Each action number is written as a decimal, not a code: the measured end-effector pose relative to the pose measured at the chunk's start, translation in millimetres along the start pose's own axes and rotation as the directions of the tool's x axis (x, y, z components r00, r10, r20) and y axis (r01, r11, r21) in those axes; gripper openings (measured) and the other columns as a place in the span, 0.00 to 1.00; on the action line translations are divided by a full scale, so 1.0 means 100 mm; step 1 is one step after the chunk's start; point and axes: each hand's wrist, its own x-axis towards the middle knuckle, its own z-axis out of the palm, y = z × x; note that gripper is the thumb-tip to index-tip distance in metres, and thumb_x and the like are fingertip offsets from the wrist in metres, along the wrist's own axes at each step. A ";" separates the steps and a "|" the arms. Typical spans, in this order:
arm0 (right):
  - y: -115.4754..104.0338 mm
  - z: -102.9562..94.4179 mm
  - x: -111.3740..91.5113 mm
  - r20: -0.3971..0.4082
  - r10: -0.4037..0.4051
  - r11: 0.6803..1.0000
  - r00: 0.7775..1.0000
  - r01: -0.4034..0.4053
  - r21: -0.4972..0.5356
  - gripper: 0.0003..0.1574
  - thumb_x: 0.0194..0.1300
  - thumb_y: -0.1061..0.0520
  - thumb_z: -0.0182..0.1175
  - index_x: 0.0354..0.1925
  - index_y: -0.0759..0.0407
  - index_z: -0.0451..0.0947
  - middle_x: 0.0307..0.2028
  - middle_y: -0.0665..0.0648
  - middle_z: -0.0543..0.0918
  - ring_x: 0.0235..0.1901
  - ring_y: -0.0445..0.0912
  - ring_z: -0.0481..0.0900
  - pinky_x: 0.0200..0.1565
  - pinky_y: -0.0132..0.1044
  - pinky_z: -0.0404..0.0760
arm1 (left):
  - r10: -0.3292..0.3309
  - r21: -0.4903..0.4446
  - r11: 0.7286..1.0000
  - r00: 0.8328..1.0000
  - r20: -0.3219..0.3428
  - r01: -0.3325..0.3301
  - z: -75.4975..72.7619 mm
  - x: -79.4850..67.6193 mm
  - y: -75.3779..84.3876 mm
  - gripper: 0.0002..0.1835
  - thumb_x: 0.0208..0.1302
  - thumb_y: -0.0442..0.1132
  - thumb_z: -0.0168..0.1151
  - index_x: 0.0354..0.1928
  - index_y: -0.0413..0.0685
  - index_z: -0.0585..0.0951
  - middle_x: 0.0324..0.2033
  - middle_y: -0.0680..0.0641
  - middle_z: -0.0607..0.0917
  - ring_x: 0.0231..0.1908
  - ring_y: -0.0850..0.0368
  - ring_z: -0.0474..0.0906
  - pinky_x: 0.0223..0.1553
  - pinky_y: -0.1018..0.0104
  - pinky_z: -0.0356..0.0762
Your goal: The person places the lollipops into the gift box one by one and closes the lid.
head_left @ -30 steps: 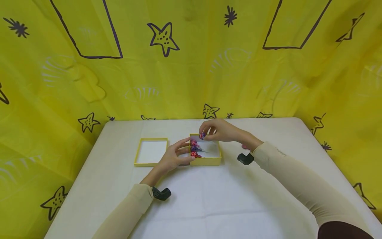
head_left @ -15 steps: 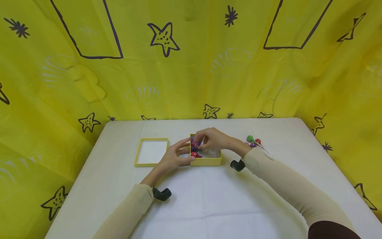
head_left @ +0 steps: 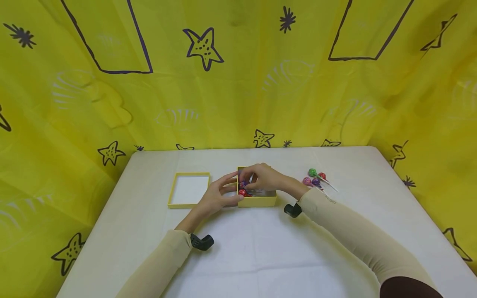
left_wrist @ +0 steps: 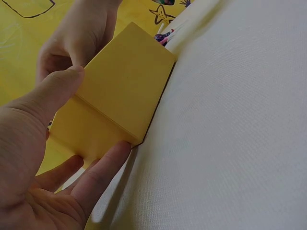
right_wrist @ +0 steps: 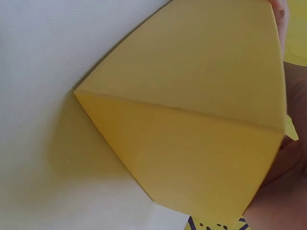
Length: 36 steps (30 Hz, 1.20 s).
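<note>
An open yellow box [head_left: 257,202] stands on the table, with a red lollipop [head_left: 243,193] and a purple-wrapped lollipop [head_left: 243,185] along its left side. My left hand [head_left: 217,198] grips the box's left end, thumb at the near corner and fingers against the side wall; the left wrist view shows this on the yellow cardboard [left_wrist: 124,76]. Inside the box, my right hand [head_left: 263,178] has curled fingers pinching at the purple lollipop, which they partly cover. In the right wrist view the box wall [right_wrist: 192,62] hides the fingertips.
A shallow yellow-rimmed lid [head_left: 189,205] lies left of the box. Right of the box is a loose group of lollipops: green [head_left: 312,172], red [head_left: 322,176], pink [head_left: 307,181] and purple [head_left: 316,181]. A yellow patterned curtain [head_left: 238,95] hangs behind the white table [head_left: 261,252].
My right hand has brought a purple lollipop down into the box and moved slightly nearer to me, uncovering the loose lollipops at right. The left hand and box stay put.
</note>
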 end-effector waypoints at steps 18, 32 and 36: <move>0.01 0.04 0.03 0.018 0.022 1.000 1.000 -0.022 0.013 0.11 0.66 0.63 0.70 0.47 0.56 0.84 0.39 0.50 0.87 0.42 0.45 0.84 0.46 0.34 0.85 | 0.009 -0.037 0.999 1.000 0.008 -0.008 0.01 0.01 0.00 0.44 0.63 0.34 0.74 0.78 0.60 0.65 0.72 0.39 0.70 0.67 0.39 0.72 0.50 0.54 0.86; 0.00 0.02 0.02 0.026 0.040 0.999 0.999 -0.040 -0.005 0.14 0.67 0.63 0.69 0.50 0.57 0.83 0.41 0.51 0.87 0.43 0.47 0.84 0.48 0.35 0.85 | 0.000 0.000 1.000 1.000 0.000 0.000 0.01 0.01 0.03 0.44 0.63 0.36 0.75 0.78 0.62 0.65 0.72 0.40 0.70 0.66 0.41 0.74 0.53 0.54 0.85; -0.01 0.01 0.01 0.026 0.039 0.999 0.999 -0.039 -0.010 0.14 0.66 0.64 0.69 0.50 0.58 0.82 0.42 0.52 0.87 0.43 0.47 0.84 0.48 0.35 0.85 | 0.001 0.001 1.000 1.000 0.002 -0.001 0.01 0.01 0.02 0.44 0.63 0.35 0.74 0.78 0.61 0.64 0.72 0.40 0.70 0.66 0.40 0.74 0.53 0.54 0.85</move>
